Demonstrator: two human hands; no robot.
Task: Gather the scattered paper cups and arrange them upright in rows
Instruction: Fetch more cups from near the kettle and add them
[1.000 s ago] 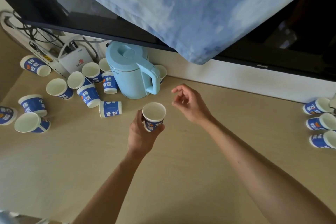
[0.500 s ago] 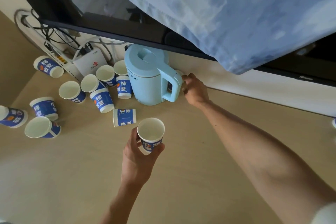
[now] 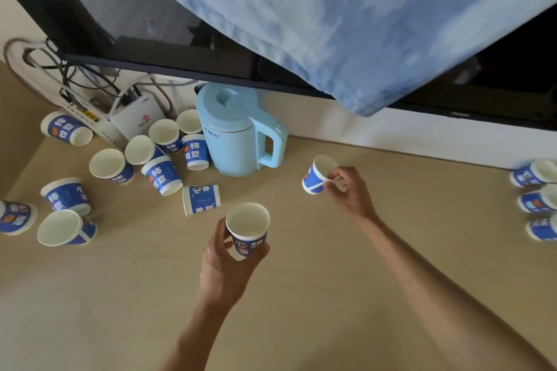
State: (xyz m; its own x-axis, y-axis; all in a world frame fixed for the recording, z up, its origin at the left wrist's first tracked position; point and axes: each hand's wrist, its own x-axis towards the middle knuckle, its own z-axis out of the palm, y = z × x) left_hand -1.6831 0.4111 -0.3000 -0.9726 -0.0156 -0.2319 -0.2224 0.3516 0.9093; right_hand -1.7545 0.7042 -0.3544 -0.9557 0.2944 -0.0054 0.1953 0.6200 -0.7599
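Observation:
My left hand grips a blue-and-white paper cup upright above the middle of the table. My right hand pinches the rim of a second paper cup, tilted, just right of the kettle. Several more cups lie scattered at the left, some upright, some on their sides, such as one on its side near my left hand and an upright one against the kettle. Three cups stand in a row at the right edge.
A light blue electric kettle stands at the back near the wall. A white router and tangled cables sit at the back left. A dark screen draped with blue cloth overhangs the wooden table.
My right hand has come back from behind the kettle's handle holding a cup and moved right and toward me. My left hand still holds its cup in about the same place.

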